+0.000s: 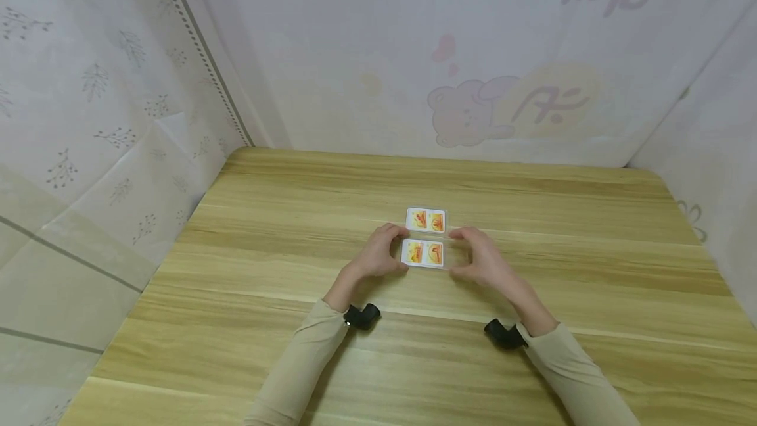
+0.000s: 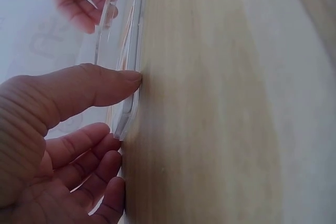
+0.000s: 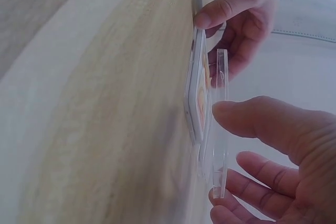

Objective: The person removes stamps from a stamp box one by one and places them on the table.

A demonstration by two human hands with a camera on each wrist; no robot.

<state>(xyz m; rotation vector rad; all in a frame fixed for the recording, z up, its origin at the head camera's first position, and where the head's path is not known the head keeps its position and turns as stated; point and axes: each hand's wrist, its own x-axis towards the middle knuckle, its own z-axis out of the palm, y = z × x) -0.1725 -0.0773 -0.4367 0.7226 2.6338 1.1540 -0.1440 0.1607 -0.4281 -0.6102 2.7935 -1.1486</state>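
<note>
Two flat rectangular pieces with orange and yellow pictures lie on the table, a near one (image 1: 422, 254) and a far one (image 1: 426, 220). My left hand (image 1: 377, 254) grips the left end of the near one, a white-edged card case (image 3: 198, 93), thumb at its near edge and fingers at the other side. My right hand (image 1: 485, 258) pinches a clear plastic cover (image 3: 222, 72) between thumb and fingers. In the right wrist view, the cover stands slightly above the case, parallel to its face. Its outline hardly shows from the head view.
The wooden table (image 1: 266, 229) carries both pieces near its middle. Pale printed curtains (image 1: 331, 71) hang behind and along the sides. Black wrist cameras (image 1: 504, 334) sit on both sleeves, low over the table.
</note>
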